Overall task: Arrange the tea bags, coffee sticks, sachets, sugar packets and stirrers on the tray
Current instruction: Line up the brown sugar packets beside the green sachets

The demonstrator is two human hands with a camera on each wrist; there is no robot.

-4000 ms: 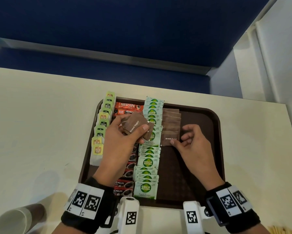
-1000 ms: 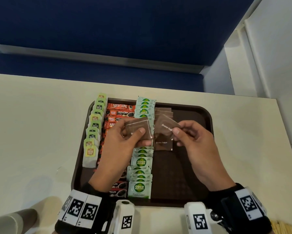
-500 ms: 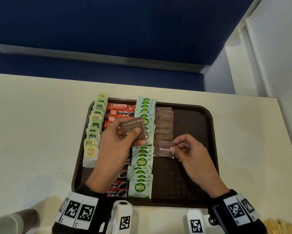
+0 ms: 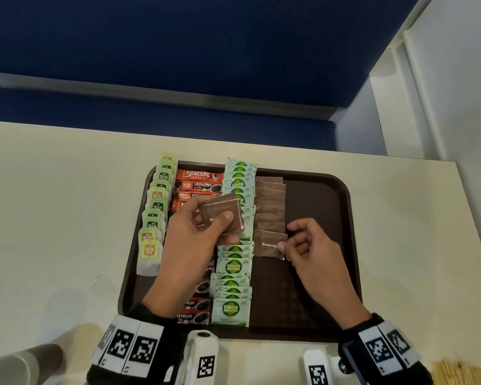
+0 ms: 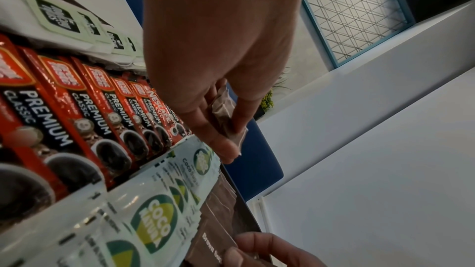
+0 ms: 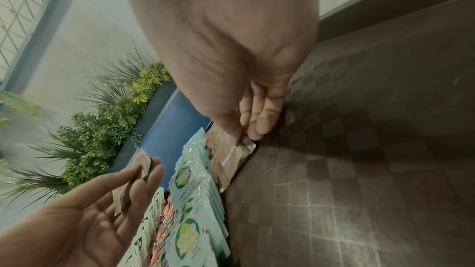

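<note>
brown tray (image 4: 342, 207) on pale table (image 4: 53, 204): four columns — tea bags (image 4: 153, 218), red coffee sticks (image 4: 199, 180), green coco sachets (image 4: 232, 284), brown sugar packets (image 4: 270, 201) overlapping. left hand (image 4: 197, 234) raised over the sticks, fingers and thumb clamped on small stack of sugar packets (image 4: 222, 212). right hand (image 4: 311, 251) low, fingertips pinching nearest brown packet (image 4: 268, 244) at row's near end, flat on tray.

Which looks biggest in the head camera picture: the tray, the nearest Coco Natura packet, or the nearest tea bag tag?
1. The tray, by far the biggest.
2. The nearest Coco Natura packet.
3. The nearest tea bag tag, smallest, though the packet lies closer to the camera, which flatters it a little.
</note>
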